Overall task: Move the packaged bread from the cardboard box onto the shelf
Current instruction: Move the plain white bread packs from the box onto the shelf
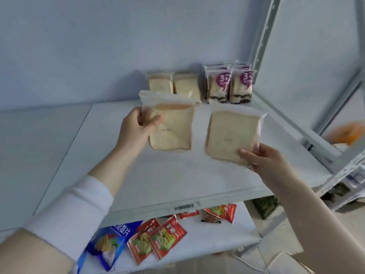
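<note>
Left hand [138, 125]: grips the left edge of the left pack [171, 129], thumb on the front face, fingers behind. The pack hangs upright, sealed flap at the top.

Right hand [264, 159]: pinches the lower right corner of the right pack [229, 135], thumb on the front face. This pack is tilted, its top leaning right.

Both packs of sliced bread are held side by side, apart from each other, over the white shelf [177, 175]; whether either touches the board cannot be told.

Rear of shelf: two plain packs [173, 86] stand upright, just beside purple-label packs [229, 86] in the right corner, by the upright [264, 36].

Lower shelf [217, 234]: red sachets [166, 238] and a blue bag [110, 242].
</note>
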